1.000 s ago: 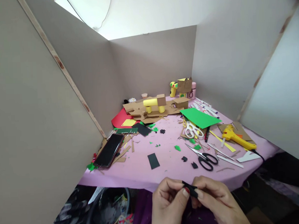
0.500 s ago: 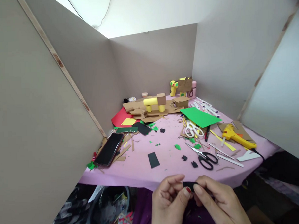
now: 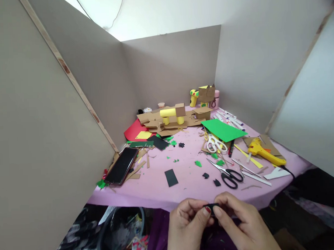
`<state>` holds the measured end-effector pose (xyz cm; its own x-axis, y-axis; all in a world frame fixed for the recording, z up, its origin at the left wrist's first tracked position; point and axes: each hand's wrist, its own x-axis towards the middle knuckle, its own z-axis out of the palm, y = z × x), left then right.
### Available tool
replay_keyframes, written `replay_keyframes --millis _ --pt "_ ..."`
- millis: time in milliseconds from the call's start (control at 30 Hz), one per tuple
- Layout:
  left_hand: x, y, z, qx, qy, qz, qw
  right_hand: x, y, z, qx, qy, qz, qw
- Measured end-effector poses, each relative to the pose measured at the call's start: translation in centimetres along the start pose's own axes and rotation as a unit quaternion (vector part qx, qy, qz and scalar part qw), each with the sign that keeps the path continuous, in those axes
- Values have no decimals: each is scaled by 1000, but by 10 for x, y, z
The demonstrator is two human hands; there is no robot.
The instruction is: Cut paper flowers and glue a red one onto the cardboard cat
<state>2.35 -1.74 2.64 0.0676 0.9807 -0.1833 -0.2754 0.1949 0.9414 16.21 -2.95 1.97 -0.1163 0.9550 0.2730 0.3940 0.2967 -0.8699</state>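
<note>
Just off the near edge of the table (image 3: 148, 195), my left hand (image 3: 185, 224) and right hand (image 3: 239, 220) pinch a small black piece (image 3: 213, 207) from both sides, probably to steady something so slight, while the black-handled scissors (image 3: 227, 172) lie handles edgeward, seemingly for easy reach.

Partitioned craft booth (image 3: 172, 62), scissors (image 3: 227, 172), glue gun (image 3: 258, 149)

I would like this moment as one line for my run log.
left hand: pinching black piece | right hand: pinching black piece | on pink tablecloth: black-handled scissors, black rectangle
</note>
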Motion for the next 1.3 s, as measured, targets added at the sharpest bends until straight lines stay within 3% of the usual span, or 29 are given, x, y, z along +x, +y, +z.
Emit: replay_keyframes --millis 133,267,533,733,867,1000,1133,1300 --pt "-1 -4 -1 4 -12 42 999 1 0 -1 85 -10 55 995" --pt "-3 -5 -2 16 6 115 993 2 0 -1 215 -36 125 968" --pt "-3 3 -6 64 -2 129 990 3 -5 -1 368 -50 181 911" --pt "-1 5 -14 114 -44 173 977 6 -7 -4 443 -65 239 862" --pt "1 6 -19 141 -78 184 970 8 -7 -3 457 -77 255 849" --pt "1 6 -20 139 -83 166 973 7 -6 -1 439 -78 252 859" --pt "1 8 -21 141 -90 149 975 4 -5 -4 366 -69 200 906" --pt "3 12 -25 227 -124 272 927 4 -6 -6 281 -84 163 942"
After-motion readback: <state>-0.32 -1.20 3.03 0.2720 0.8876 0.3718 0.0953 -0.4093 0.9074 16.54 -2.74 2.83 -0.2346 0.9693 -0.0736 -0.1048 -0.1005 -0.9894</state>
